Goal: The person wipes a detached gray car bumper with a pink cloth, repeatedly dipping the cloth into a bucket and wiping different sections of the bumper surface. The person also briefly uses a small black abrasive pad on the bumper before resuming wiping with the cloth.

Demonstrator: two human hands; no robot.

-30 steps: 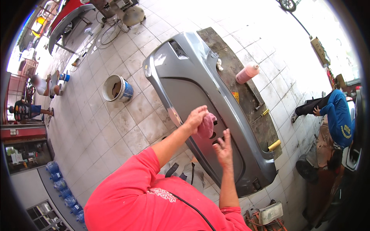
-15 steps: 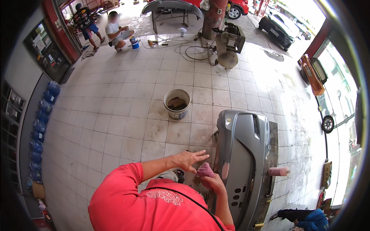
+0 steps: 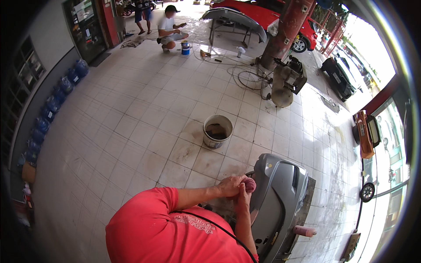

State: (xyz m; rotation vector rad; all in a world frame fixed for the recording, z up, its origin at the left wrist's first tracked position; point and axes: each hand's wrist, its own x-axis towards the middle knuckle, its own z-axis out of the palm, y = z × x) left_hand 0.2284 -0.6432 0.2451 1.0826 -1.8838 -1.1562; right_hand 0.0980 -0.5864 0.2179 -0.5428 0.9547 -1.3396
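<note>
A wadded pink cloth (image 3: 250, 185) is squeezed between my two hands, just off the near left edge of a grey car body panel (image 3: 275, 193). My left hand (image 3: 229, 186) closes round the cloth from the left. From below, my right hand (image 3: 242, 200) grips the same wad, its fingers wrapped and partly hidden. The panel rests on a stand, and its lower part runs out along my right arm. A pink bottle (image 3: 303, 231) is at the panel's right side.
A white bucket (image 3: 218, 131) with dark contents stands on the tiled floor ahead. Farther off are an air compressor (image 3: 287, 83) with hoses, a red pillar (image 3: 287, 33) and a crouching person (image 3: 167, 28) beside a blue can (image 3: 185, 48). Large blue water bottles (image 3: 52, 104) line the left wall.
My left hand has come from open beside the cloth to closed round it with my right hand. The view has turned, so the bucket and panel appear farther right and lower.
</note>
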